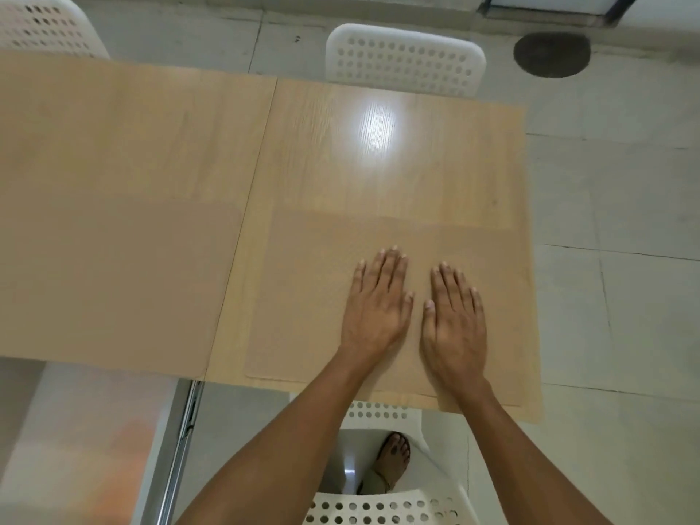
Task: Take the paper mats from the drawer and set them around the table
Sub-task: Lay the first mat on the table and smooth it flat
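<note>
Both hands lie flat, fingers straight and gripping nothing, side by side on a brown paper mat (310,297) at the near right of the wooden table (378,164): the left hand (375,305) just left of the right hand (454,320), with a narrow gap between them. The mat sits close to the table's near edge and right edge. A second paper mat (113,278) lies on the near left half of the table, across the seam.

The likely trouble is the thin sheet sliding or creasing if the palms push unevenly, or ending up overhanging the near edge, which it already nearly meets.

A white perforated chair (405,58) stands at the far side, another (41,24) at the far left, and a third (382,505) is tucked near, under the arms, beside a bare foot (394,456). A dark round mat (551,54) lies on the tiled floor far right. Nothing blocks the far places.
</note>
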